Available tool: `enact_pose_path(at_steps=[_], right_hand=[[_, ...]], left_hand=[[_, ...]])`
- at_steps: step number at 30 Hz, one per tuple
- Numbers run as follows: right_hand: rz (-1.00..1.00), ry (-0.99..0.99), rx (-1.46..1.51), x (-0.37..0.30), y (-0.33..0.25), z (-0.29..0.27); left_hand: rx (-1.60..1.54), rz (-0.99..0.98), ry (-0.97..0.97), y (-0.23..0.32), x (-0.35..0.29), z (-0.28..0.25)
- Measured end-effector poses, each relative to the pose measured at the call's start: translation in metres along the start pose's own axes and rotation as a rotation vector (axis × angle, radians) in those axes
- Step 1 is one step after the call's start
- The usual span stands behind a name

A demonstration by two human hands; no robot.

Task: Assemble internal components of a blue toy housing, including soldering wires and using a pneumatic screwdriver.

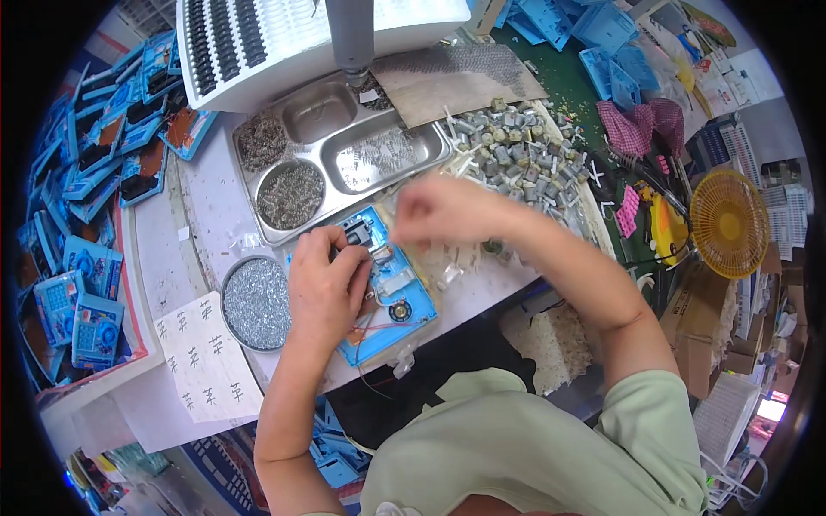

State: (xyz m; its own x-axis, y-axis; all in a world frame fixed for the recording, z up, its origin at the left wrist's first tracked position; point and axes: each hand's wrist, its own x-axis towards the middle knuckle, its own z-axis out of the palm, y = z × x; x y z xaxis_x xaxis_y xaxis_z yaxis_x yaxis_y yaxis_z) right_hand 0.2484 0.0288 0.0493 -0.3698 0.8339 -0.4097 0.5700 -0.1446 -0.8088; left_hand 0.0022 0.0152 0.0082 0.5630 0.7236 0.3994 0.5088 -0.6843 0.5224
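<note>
An open blue plastic casing (422, 301) lies on the bench in front of me, with a round black speaker (400, 310), thin wires and small white and black parts inside. My left hand (323, 284) rests over its left side, fingers curled and thumb drawn against the forefinger near the black part; whatever is between them is hidden. Over the far right edge of the casing hovers my right hand (447, 211), smeared by motion, so its fingers cannot be read. Left of my left hand stands a round dish (225, 320) of tiny silvery pieces.
Beyond the casing sits a steel tray (318, 112) with small metal parts, including springs. Small grey motors (516, 150) are heaped at its right. A white foam tray (292, 52) and a grey post (350, 34) stand behind. Blue casings (95, 267) pile up leftward, past a handwritten sheet (202, 361).
</note>
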Motion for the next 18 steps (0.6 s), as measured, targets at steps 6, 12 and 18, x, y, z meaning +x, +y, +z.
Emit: enact_pose_path(at_steps=[6,12,18], right_hand=[[0.049,0.922,-0.686,0.036,0.160,-0.282],[0.719,0.624,-1.311,0.047,0.326,-0.427],[0.608,0.771,-1.307,0.064,0.313,-0.416]], left_hand=[[0.011,0.089,-0.092,-0.010,0.009,-0.011],[0.005,0.020,-0.111,-0.008,0.022,-0.009],[0.165,-0.179,-0.303,0.005,0.034,-0.013]])
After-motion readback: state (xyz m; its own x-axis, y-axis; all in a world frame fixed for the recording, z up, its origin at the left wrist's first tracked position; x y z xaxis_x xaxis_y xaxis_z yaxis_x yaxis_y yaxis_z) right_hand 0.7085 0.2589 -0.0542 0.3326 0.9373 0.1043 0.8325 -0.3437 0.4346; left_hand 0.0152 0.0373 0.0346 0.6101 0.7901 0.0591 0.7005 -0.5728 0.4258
